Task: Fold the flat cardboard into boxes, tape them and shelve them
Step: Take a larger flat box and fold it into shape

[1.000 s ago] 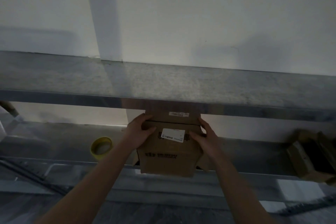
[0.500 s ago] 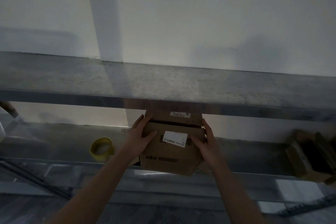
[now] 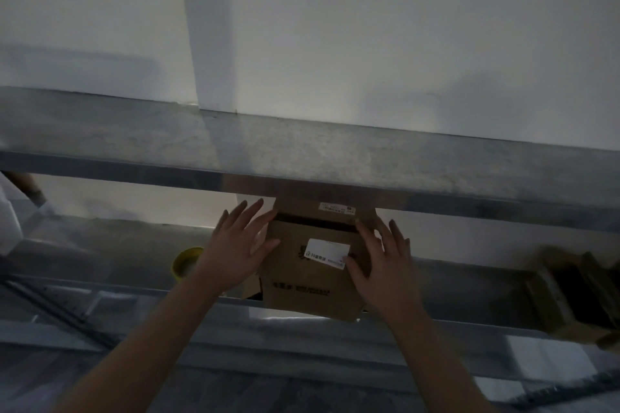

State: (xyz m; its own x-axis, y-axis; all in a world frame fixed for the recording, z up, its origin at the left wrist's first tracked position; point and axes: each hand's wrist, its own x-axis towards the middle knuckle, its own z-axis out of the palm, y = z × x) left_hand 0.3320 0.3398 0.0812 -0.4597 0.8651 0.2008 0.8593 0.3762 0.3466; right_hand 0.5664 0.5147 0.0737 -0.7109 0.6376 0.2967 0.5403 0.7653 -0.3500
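A brown cardboard box with a white label sits on the lower metal shelf, its front hanging slightly over the shelf's edge. Its far flap stands up under the upper shelf. My left hand hovers at the box's left side with fingers spread, barely touching it. My right hand lies flat on the box's right top, fingers apart. A yellow tape roll sits on the shelf to the left of the box.
More brown cardboard lies at the right end of the lower shelf. A white wall rises behind the upper shelf. The scene is dim.
Both hands gripped the box's sides earlier; now their fingers have opened and lifted off the sides. The box has slid slightly further onto the shelf.
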